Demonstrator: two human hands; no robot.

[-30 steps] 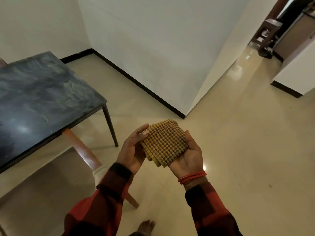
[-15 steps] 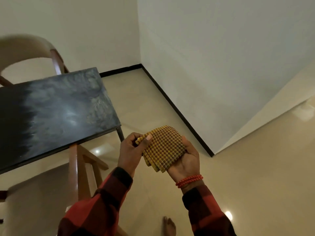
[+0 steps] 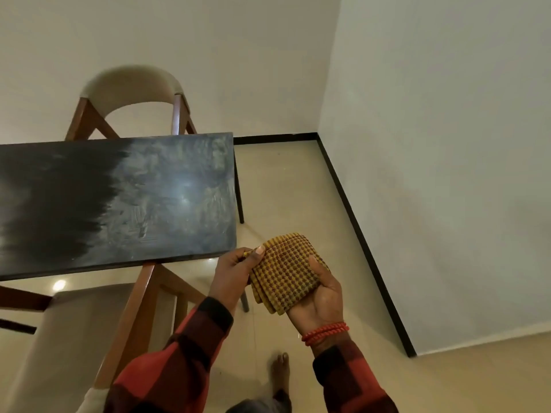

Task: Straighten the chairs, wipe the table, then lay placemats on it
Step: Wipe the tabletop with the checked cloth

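placemats [image 3: 287, 274], head view: a fanned stack held in the air just off the near right corner of the table [image 3: 119, 204], none laid yet. risk, as judged: peeling one mat may drag others loose and spill them on the floor. right hand [image 3: 320, 296] cups the stack from below, palm up; left hand [image 3: 232, 272] pinches the upper edge.

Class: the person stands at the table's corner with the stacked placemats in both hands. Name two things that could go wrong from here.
1. The placemats are fanned out on the right hand, with the left hand pinching only one edge; some could slide to the floor.
2. The table shows streaky, smeared marks, possibly damp; mats laid now might pick that up.
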